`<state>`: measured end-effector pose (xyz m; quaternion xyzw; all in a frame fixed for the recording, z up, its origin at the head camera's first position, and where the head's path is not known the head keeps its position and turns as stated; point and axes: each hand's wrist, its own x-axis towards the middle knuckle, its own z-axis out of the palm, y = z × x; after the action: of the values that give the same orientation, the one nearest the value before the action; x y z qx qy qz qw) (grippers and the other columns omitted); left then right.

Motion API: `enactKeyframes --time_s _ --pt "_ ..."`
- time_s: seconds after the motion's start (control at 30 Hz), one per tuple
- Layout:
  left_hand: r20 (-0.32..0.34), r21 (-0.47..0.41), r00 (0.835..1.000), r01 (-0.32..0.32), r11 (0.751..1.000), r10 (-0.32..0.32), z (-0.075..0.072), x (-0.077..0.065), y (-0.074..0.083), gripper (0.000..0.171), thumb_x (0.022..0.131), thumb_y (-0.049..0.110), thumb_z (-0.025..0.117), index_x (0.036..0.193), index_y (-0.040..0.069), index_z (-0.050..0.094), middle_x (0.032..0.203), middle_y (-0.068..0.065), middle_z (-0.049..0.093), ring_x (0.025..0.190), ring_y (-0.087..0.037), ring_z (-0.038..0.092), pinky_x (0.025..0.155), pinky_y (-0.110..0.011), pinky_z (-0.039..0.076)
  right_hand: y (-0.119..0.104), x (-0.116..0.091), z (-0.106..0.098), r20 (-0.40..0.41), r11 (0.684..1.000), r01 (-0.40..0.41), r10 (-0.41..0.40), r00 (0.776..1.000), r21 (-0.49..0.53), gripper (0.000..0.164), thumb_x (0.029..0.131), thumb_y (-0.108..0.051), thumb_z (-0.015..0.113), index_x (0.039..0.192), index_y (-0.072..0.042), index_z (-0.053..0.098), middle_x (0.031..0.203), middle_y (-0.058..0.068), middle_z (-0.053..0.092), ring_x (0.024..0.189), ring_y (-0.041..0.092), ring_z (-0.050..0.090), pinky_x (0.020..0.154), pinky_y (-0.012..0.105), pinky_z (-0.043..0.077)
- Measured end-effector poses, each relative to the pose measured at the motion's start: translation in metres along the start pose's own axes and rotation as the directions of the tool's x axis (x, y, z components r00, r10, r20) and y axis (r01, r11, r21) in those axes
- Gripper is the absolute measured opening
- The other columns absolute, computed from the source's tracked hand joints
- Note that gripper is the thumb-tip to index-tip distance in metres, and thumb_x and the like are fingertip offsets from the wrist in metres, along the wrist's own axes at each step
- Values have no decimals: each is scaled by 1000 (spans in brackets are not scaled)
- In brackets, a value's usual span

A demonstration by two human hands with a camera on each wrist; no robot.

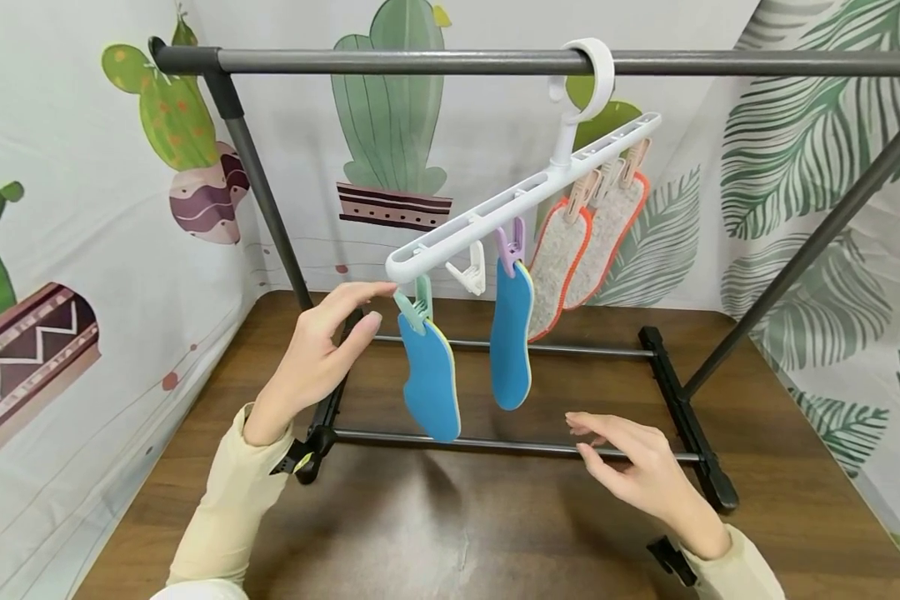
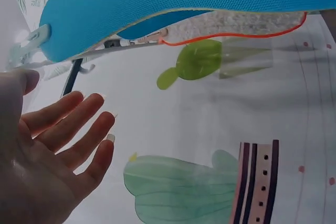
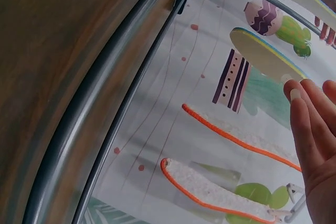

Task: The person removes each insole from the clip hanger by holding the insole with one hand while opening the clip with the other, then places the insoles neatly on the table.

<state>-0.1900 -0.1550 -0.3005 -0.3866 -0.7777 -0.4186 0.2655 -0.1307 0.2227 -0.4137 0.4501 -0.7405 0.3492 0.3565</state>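
A cloth point(image 1: 495, 125) printed with cacti and leaves backs the brown table point(image 1: 532, 517), which supports a grey rack point(image 1: 420, 62). Relative to the head-view centre, the white hanger point(image 1: 506, 208) hangs at one o'clock and the front blue insole point(image 1: 429, 379) at six, beneath its green clip point(image 1: 417, 304). Left hand point(image 1: 315, 354), eight o'clock: fingers apart beside the clip; contact cannot be confirmed. Right hand point(image 1: 641, 462), four o'clock: fingers loosely bent, thumb apart.

Lower centre: room for my right hand point(image 1: 645, 467) beneath the insoles point(image 1: 512, 342). Mid-frame, they block me; rail point(image 1: 420, 62) bars the top.
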Motion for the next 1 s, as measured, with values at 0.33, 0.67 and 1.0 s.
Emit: enactKeyframes --time_s 0.33,0.67,1.0 --pt "6 -75 997 -82 994 83 10 18 5 45 101 37 50 125 0 59 119 -17 63 115 -22 56 104 -24 42 -7 5 8 38 999 24 -26 999 42 29 98 -19 55 102 6 69 96 9 72 75 11 69 68 16 56" --pt "87 -233 986 -115 966 139 11 27 11 39 99 30 55 116 -4 62 109 -17 66 105 -12 60 97 -21 45 -10 6 13 102 999 1 -4 995 36 28 100 -20 51 99 -1 71 90 5 73 78 13 69 77 16 54" --pt "183 -468 967 -75 881 180 14 38 12 37 93 22 64 119 -3 61 117 -11 69 110 -19 66 94 -29 50 -11 11 16 117 999 -24 20 993 28 26 100 -21 51 104 -4 71 92 4 73 80 10 69 77 17 54"
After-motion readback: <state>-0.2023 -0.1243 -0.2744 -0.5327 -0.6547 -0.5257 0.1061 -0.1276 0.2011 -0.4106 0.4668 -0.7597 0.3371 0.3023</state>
